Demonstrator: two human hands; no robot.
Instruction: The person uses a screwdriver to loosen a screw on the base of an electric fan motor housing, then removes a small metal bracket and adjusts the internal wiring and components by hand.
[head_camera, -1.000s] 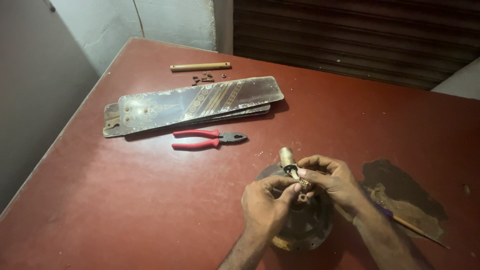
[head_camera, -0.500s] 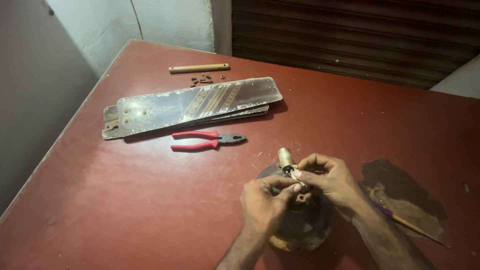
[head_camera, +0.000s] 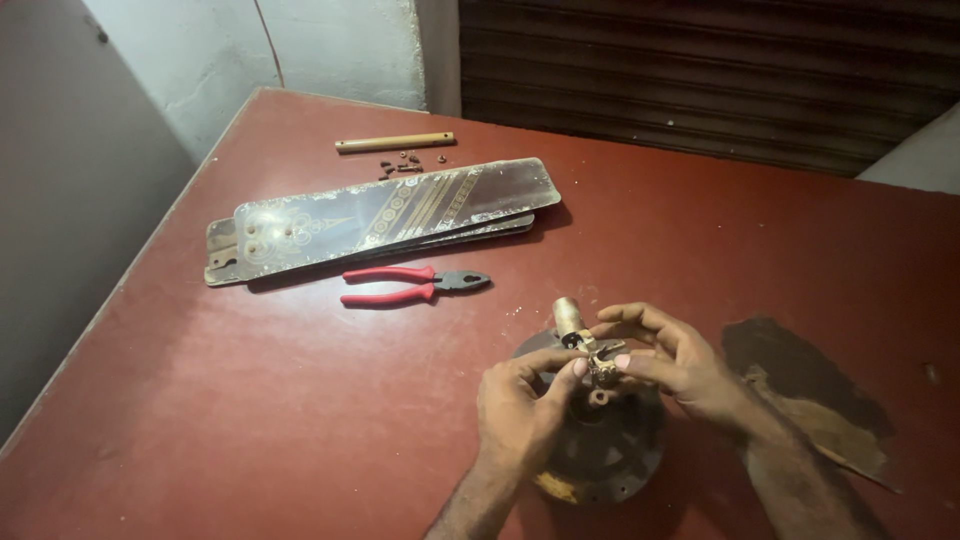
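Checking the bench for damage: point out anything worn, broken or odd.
The red table top is worn through in a dark patch beside the right hand, its surface peeling. Small screws lie loose near the stacked fan blades.

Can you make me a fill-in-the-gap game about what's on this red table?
1. The pliers have handles coloured ____.
2. Both hands, left hand and right hand, pinch a small ____-coloured metal part.
3. The pliers lie just in front of the stacked dark fan ____.
4. The wooden stick lies at the table's ____ edge.

Missing words: red; brass; blades; far
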